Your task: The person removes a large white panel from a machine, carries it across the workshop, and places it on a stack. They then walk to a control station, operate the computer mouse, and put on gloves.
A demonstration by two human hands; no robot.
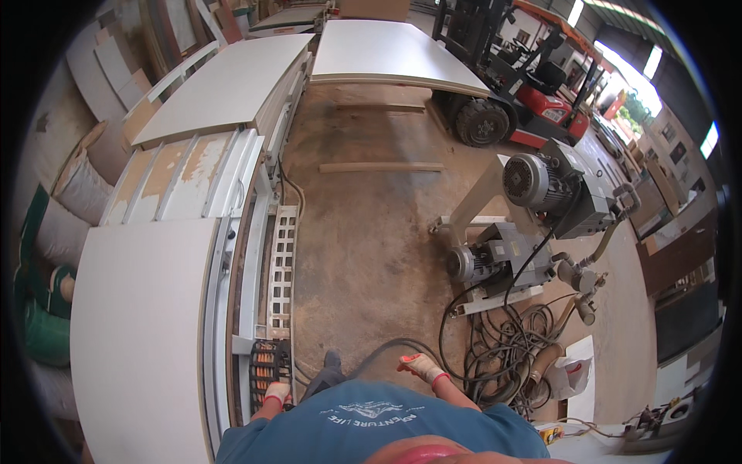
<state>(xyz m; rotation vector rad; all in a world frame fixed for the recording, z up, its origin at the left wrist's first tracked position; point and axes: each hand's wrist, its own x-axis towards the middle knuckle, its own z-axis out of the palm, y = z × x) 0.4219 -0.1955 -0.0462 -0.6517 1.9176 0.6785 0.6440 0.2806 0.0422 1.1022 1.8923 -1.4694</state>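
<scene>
My left hand (277,392), in a pale work glove with a red cuff, hangs low beside the machine bed. It is nearest a black slotted holder (270,363) with orange pieces inside; its fingers are too small to make out, and I cannot tell whether it touches the holder. My right hand (420,365) wears a matching glove and is held out at my right side over the floor. Its fingers reach out a little apart, with nothing seen in them. Left of me, a large white board (143,332) lies flat on the machine bed (174,178).
Beyond the bed lies another white board (224,81). A big white panel (394,50) lies ahead by a red forklift (541,100). Motor pumps (533,182) stand to the right above tangled cables (506,348). Wooden strips (382,167) lie on the floor (363,255).
</scene>
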